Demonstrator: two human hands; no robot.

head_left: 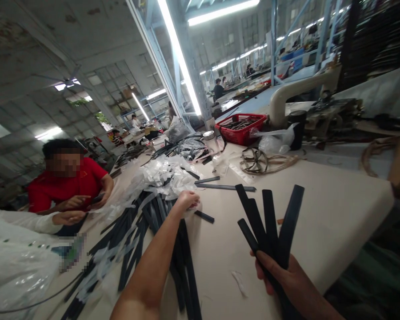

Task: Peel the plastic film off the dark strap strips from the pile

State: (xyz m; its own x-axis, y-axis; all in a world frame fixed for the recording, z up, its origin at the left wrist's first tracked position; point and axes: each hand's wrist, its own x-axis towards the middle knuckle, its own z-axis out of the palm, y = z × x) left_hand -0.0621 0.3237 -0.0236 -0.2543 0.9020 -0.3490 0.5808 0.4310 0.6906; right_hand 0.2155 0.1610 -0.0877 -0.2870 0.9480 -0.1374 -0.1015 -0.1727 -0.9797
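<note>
Beside the plastic heap (163, 172), our left hand (187, 201) curled, contents unclear. Right of the heap, our right hand (294, 280) clasped dark strips (270, 222); we judged them light, bendy, best bunched low.

You're in a factory workshop, tube lights (180, 58) overhead, blue steel frame (274, 49), people (218, 90) among far benches (253, 101), machine (333, 116) at your right, dark strips (151, 212) heaped on your worktable (336, 200).

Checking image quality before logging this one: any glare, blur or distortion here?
Head view: a light tube glares white; also head view: a patch over the person in red is pixelated; same head view: the left hand looks slightly soft, scene tilted.
</note>
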